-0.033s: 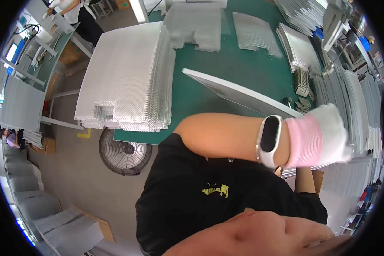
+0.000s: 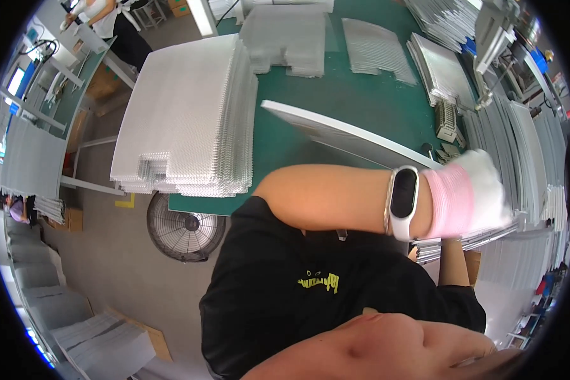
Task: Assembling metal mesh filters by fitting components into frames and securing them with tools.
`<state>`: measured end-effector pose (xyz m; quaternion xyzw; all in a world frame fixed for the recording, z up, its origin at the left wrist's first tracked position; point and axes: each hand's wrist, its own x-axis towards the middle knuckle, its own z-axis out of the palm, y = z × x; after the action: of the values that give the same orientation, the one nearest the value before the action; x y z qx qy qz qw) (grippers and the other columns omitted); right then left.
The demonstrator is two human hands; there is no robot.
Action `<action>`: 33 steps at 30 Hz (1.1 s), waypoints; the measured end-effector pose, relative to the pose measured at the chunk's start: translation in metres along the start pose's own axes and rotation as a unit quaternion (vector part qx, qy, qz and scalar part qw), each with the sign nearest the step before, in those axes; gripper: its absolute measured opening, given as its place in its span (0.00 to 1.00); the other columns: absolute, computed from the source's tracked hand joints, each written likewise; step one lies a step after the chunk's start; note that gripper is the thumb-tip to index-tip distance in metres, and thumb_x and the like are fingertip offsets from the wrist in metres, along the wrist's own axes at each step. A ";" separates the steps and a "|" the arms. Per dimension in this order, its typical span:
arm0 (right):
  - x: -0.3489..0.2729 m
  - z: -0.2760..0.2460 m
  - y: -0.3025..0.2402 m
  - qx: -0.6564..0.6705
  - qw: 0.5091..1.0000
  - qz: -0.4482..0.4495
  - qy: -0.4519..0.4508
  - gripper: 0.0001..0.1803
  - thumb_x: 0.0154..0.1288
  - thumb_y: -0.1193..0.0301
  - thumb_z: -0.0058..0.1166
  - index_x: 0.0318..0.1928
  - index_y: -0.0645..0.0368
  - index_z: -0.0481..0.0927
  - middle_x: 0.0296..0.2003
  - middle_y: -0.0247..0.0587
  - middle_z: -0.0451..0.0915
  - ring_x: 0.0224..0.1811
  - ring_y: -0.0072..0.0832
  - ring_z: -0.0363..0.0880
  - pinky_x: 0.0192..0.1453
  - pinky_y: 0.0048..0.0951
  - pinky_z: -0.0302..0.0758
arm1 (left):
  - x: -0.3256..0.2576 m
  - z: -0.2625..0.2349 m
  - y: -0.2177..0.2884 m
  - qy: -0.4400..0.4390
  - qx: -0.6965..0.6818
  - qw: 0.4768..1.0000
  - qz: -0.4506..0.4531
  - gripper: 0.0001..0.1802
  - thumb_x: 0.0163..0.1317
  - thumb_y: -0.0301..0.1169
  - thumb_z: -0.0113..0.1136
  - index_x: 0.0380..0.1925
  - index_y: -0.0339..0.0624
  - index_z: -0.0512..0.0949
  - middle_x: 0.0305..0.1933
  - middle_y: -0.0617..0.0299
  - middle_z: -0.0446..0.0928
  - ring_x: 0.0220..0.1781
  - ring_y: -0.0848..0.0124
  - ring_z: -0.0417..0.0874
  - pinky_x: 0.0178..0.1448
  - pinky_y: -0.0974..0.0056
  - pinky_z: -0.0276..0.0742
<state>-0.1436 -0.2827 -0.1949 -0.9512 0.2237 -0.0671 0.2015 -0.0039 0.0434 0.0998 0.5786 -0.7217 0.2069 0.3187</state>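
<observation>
Currently, the left hand [image 2: 484,190], gloved in white, is hovering, blurred, at the right of the scene. A bundle of thin panels [image 2: 472,239] is lying just on its near side, with the long axis running left to right; whether the two are touching, or whether the fingers are spread or pinching, I cannot tell. The right hand is hiding from view, with only the bare right arm [image 2: 453,265] showing below the bundle. Past the left forearm [image 2: 329,196], a white-edged board [image 2: 349,130] is slanting from far left to near right over the green table [image 2: 377,100]. Farther left, a tall stack of mesh sheets [image 2: 183,101] is standing.
</observation>
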 end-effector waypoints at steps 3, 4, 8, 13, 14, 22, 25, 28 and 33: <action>-0.029 -0.012 0.025 0.041 0.999 0.011 0.023 0.26 0.66 0.64 0.56 0.61 0.64 0.72 0.55 0.62 0.76 0.56 0.50 0.76 0.64 0.45 0.70 | -0.014 0.043 -0.044 -0.066 0.027 0.997 0.024 0.04 0.55 0.34 0.60 0.27 0.49 0.80 0.22 0.62 0.81 0.28 0.60 0.86 0.30 0.58 0.80; -0.024 -0.041 -0.061 0.123 0.991 0.058 0.004 0.21 0.69 0.69 0.53 0.59 0.64 0.72 0.49 0.58 0.80 0.48 0.47 0.81 0.56 0.41 0.75 | -0.030 0.048 -0.061 -0.096 0.073 0.993 -0.003 0.05 0.58 0.35 0.58 0.29 0.49 0.80 0.23 0.61 0.81 0.28 0.60 0.87 0.29 0.58 0.80; -0.051 -0.131 -0.122 0.215 0.976 0.037 -0.003 0.21 0.69 0.74 0.52 0.61 0.62 0.73 0.31 0.31 0.73 0.25 0.13 0.68 0.28 0.20 0.69 | -0.021 0.046 -0.073 -0.071 0.153 0.986 -0.007 0.07 0.61 0.34 0.55 0.35 0.48 0.80 0.21 0.62 0.80 0.26 0.63 0.86 0.29 0.59 0.80; -0.071 -0.235 -0.169 0.188 0.980 -0.060 0.015 0.32 0.68 0.80 0.46 0.73 0.62 0.63 0.31 0.28 0.72 0.23 0.10 0.64 0.25 0.17 0.64 | -0.031 0.063 -0.095 0.021 0.215 0.972 -0.090 0.09 0.62 0.42 0.60 0.35 0.52 0.79 0.19 0.67 0.75 0.24 0.70 0.81 0.30 0.63 0.74; -0.072 -0.247 -0.174 0.161 0.982 -0.087 0.038 0.33 0.70 0.79 0.47 0.75 0.60 0.60 0.31 0.28 0.72 0.22 0.10 0.63 0.25 0.16 0.63 | -0.032 0.064 -0.098 0.027 0.217 0.973 -0.074 0.09 0.62 0.43 0.61 0.32 0.52 0.79 0.18 0.68 0.74 0.24 0.70 0.80 0.31 0.64 0.73; -0.066 -0.216 -0.186 0.062 0.966 -0.199 0.153 0.31 0.69 0.81 0.47 0.73 0.66 0.62 0.38 0.40 0.77 0.35 0.23 0.76 0.44 0.24 0.77 | -0.034 0.063 -0.097 0.069 0.226 0.969 -0.072 0.10 0.58 0.44 0.64 0.25 0.53 0.78 0.19 0.68 0.72 0.24 0.70 0.78 0.30 0.63 0.70; -0.058 -0.211 -0.201 -0.033 0.971 -0.214 0.104 0.31 0.66 0.84 0.47 0.70 0.67 0.67 0.37 0.42 0.78 0.37 0.26 0.78 0.48 0.26 0.77 | -0.036 0.062 -0.097 0.084 0.226 0.968 -0.068 0.11 0.56 0.44 0.64 0.25 0.53 0.78 0.19 0.68 0.71 0.24 0.70 0.77 0.30 0.63 0.70; -0.064 -0.218 -0.194 0.058 0.977 -0.138 0.155 0.31 0.67 0.84 0.47 0.71 0.66 0.65 0.35 0.41 0.78 0.34 0.25 0.76 0.45 0.25 0.77 | -0.037 0.062 -0.098 0.090 0.225 0.968 -0.070 0.11 0.56 0.44 0.65 0.26 0.52 0.78 0.19 0.68 0.70 0.24 0.70 0.76 0.30 0.63 0.70; -0.060 -0.204 -0.190 -0.086 0.955 -0.254 0.130 0.32 0.64 0.85 0.50 0.70 0.66 0.66 0.53 0.60 0.81 0.52 0.48 0.84 0.56 0.37 0.78 | -0.034 0.066 -0.097 0.095 0.229 0.966 -0.072 0.12 0.55 0.44 0.64 0.27 0.51 0.78 0.19 0.67 0.70 0.24 0.69 0.76 0.31 0.63 0.70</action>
<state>-0.1659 -0.1719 0.0674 -0.9734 0.0036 -0.2196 0.0647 0.0800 -0.0004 0.0225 0.6641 -0.5781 0.3974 0.2586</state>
